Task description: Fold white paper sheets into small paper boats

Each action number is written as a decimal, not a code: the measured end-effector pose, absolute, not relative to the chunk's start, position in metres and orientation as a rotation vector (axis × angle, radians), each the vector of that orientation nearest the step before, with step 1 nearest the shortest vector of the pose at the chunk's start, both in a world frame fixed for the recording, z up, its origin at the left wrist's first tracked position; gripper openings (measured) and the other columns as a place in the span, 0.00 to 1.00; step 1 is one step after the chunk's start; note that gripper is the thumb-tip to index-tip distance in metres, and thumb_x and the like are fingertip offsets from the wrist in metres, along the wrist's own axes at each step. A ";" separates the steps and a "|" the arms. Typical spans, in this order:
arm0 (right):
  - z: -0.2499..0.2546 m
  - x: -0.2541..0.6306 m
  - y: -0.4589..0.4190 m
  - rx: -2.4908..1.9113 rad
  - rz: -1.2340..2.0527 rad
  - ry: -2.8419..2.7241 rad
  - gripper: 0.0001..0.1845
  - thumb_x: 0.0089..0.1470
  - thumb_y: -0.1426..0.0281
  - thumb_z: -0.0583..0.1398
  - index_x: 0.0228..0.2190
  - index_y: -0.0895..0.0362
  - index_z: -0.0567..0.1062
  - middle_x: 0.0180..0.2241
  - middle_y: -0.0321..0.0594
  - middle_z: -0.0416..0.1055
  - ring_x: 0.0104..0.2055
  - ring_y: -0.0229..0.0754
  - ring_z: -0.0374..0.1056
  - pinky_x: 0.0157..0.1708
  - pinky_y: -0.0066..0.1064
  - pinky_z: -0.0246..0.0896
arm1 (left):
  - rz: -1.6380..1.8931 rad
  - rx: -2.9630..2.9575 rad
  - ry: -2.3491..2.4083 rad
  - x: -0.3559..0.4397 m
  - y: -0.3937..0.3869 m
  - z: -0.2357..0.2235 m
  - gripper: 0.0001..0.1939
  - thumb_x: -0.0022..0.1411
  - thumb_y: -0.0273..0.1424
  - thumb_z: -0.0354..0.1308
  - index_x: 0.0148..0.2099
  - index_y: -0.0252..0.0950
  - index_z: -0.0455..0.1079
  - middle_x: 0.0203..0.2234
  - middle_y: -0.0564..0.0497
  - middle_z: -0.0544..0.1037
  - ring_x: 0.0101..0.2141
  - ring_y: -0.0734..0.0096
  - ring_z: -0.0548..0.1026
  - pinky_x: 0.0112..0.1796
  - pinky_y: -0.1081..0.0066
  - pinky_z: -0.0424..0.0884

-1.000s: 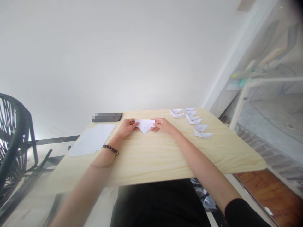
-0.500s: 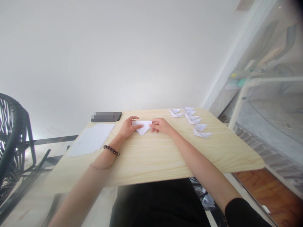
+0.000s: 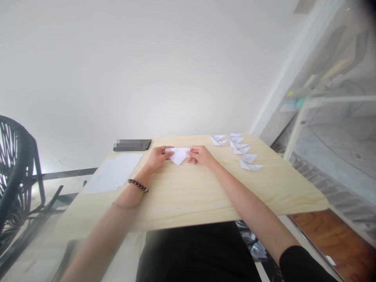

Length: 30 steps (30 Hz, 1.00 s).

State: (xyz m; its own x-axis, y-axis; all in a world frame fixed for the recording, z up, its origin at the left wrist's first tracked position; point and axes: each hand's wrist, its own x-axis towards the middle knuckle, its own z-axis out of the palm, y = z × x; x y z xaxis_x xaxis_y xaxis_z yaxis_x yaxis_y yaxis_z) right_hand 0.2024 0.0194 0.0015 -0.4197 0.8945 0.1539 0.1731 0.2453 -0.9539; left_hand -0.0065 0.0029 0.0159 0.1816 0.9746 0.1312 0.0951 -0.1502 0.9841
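Observation:
Between my hands is a small piece of folded white paper (image 3: pixel 178 156), straight along its top edge and narrowing to a point towards me. My left hand (image 3: pixel 159 156) pinches its left end, thumb in front and fingers behind. The right end is pinched by my right hand (image 3: pixel 202 155), thumb and forefinger closed on it, the lower fingers curled beneath. Both hands are just over the wooden table (image 3: pixel 176 203). Folded paper boats (image 3: pixel 240 149), several of them, stand to the right of my right hand.
A stack of white paper sheets (image 3: pixel 113 172) lies on the table's left side. Behind it sits a dark flat object (image 3: pixel 132 145), partly blurred out. A dark woven chair (image 3: pixel 17 168) stands at the left, a white wall (image 3: pixel 176 70) rises behind the table, and a white metal frame (image 3: pixel 296 129) is at the right.
The folded paper has shifted slightly up and to the right in my hands. My left thumb has drawn back from the paper's middle towards its left end.

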 end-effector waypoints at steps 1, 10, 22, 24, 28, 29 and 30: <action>0.000 0.202 0.020 -0.982 1.216 -1.750 0.14 0.46 0.62 0.57 0.31 0.60 0.70 0.24 0.39 0.71 0.23 0.36 0.69 0.15 0.20 0.59 | 1.128 1.447 1.047 -0.006 0.003 0.017 0.26 0.43 0.39 0.63 0.43 0.29 0.68 0.33 0.45 0.75 0.34 0.66 0.72 0.35 0.67 0.69; -0.001 0.201 0.022 -0.901 1.110 -1.593 0.16 0.41 0.61 0.60 0.31 0.60 0.70 0.29 0.39 0.72 0.29 0.37 0.69 0.27 0.28 0.68 | 1.221 1.657 1.143 -0.013 0.003 0.018 0.20 0.44 0.38 0.62 0.39 0.31 0.69 0.31 0.46 0.75 0.31 0.68 0.72 0.36 0.67 0.68; 0.005 0.213 0.023 -1.049 0.446 -2.096 0.06 0.43 0.74 0.59 0.26 0.55 0.75 0.35 0.37 0.72 0.40 0.39 0.65 0.46 0.35 0.55 | 0.935 2.356 1.307 -0.019 0.009 0.010 0.13 0.53 0.37 0.52 0.37 0.38 0.74 0.37 0.47 0.73 0.36 0.66 0.71 0.41 0.68 0.65; 0.005 0.216 0.024 -1.079 0.478 -2.140 0.04 0.43 0.71 0.60 0.25 0.54 0.76 0.36 0.37 0.72 0.40 0.39 0.65 0.45 0.34 0.55 | 0.864 2.435 1.289 -0.020 0.010 0.009 0.14 0.54 0.37 0.51 0.37 0.39 0.74 0.37 0.47 0.73 0.36 0.66 0.70 0.41 0.68 0.64; 0.003 0.219 0.027 -1.083 0.537 -2.158 0.08 0.46 0.66 0.58 0.28 0.54 0.77 0.39 0.39 0.71 0.42 0.39 0.65 0.43 0.31 0.56 | 0.805 2.488 1.306 -0.021 0.010 0.011 0.15 0.55 0.39 0.50 0.37 0.39 0.74 0.36 0.47 0.73 0.36 0.65 0.69 0.40 0.69 0.64; 0.003 0.220 0.028 -1.074 0.536 -2.161 0.09 0.47 0.66 0.57 0.28 0.54 0.76 0.39 0.39 0.71 0.41 0.38 0.65 0.43 0.30 0.56 | 0.803 2.488 1.324 -0.021 0.010 0.012 0.15 0.55 0.39 0.49 0.36 0.39 0.74 0.35 0.47 0.73 0.35 0.65 0.70 0.39 0.69 0.64; 0.003 0.220 0.028 -1.066 0.527 -2.165 0.10 0.48 0.66 0.56 0.29 0.54 0.76 0.38 0.39 0.71 0.41 0.38 0.65 0.43 0.30 0.56 | 0.807 2.482 1.343 -0.021 0.010 0.012 0.16 0.55 0.40 0.49 0.36 0.38 0.74 0.34 0.47 0.73 0.35 0.65 0.70 0.39 0.69 0.64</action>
